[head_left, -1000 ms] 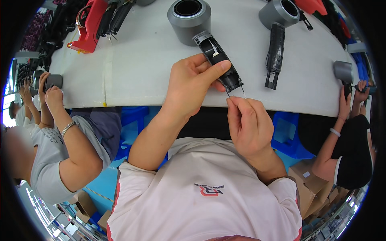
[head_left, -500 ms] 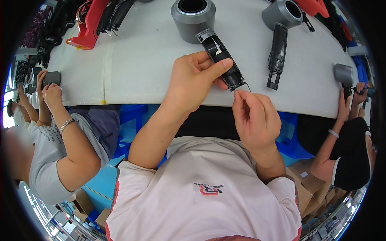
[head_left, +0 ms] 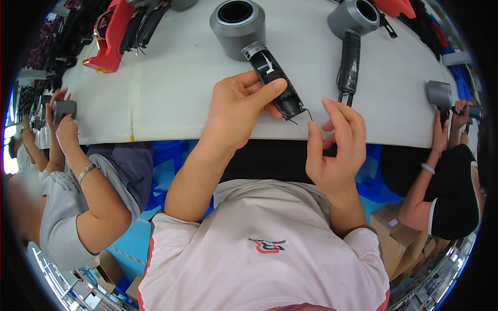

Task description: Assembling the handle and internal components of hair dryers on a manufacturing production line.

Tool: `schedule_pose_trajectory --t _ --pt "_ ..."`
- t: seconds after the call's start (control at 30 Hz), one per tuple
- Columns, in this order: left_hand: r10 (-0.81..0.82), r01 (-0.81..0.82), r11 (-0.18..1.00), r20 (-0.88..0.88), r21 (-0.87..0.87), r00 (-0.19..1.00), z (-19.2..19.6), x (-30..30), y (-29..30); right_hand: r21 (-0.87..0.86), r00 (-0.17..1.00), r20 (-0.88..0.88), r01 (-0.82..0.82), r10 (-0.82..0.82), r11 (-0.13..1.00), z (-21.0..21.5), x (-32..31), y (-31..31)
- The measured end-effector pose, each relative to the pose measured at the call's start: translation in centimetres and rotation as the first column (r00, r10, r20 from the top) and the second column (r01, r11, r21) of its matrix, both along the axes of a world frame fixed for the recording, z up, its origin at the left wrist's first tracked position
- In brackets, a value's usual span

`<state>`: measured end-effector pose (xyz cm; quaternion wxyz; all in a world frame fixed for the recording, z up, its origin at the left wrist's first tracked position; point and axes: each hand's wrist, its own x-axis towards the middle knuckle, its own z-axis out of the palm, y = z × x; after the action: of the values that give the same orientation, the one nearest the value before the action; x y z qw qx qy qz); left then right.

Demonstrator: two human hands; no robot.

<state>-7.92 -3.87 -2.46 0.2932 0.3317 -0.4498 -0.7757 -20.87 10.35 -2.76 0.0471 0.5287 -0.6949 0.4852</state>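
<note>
A grey hair dryer (head_left: 222, 39) with a round open barrel stands on the white table in front of me. Its black handle (head_left: 276, 78) slants toward me with one side uncovered, showing white wires inside. My left hand (head_left: 237, 106) is closed around the lower handle, the thumb lying across its open face. Thin dark wires (head_left: 295, 123) stick out of the handle's near end. Just right of these wire ends is my right hand (head_left: 340, 147), fingers apart, with nothing visible in it. Its thumb tip is close to the wires.
Another grey hair dryer (head_left: 337, 23) with a black handle lies to the right. A red tape dispenser (head_left: 110, 49) and black handle parts (head_left: 150, 28) sit at the far left. People work on both sides, the left one's hand (head_left: 67, 132) near a grey housing. The table's near edge (head_left: 192, 136) runs before me.
My right hand has let go of the wire end and opened, its fingers spreading upward. The hair dryer and my left hand appear slightly further left in the view.
</note>
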Motion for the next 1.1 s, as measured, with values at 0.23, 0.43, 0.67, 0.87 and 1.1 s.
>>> schedule_pose_trajectory --t 0.23,0.43,0.67,0.87,1.1 --pt "-0.017 0.017 1.0 0.018 -0.025 1.0 0.0 -0.1 0.2 -0.084 0.988 -0.007 -0.156 0.156 0.984 -0.7 -2.0 -1.1" --pt "-0.001 0.003 1.0 0.05 -0.031 0.999 -0.1 -0.2 0.4 -0.155 0.935 -0.236 -0.306 0.265 0.939 -0.6 -2.1 -1.3" --pt "0.024 -0.024 0.999 0.004 -0.029 1.0 -0.1 -0.3 0.7 -0.181 0.904 -0.339 -0.333 0.259 0.925 -0.9 -2.0 -1.3" --pt "0.02 -0.02 0.999 0.014 -0.027 1.0 0.2 -0.3 0.6 -0.087 0.953 -0.119 -0.291 0.28 0.953 0.4 -1.8 -1.2" --pt "-0.014 0.017 0.999 0.059 -0.044 0.998 0.3 0.0 0.3 0.0 0.951 -0.089 -0.297 0.296 0.955 0.8 -1.3 -1.7"
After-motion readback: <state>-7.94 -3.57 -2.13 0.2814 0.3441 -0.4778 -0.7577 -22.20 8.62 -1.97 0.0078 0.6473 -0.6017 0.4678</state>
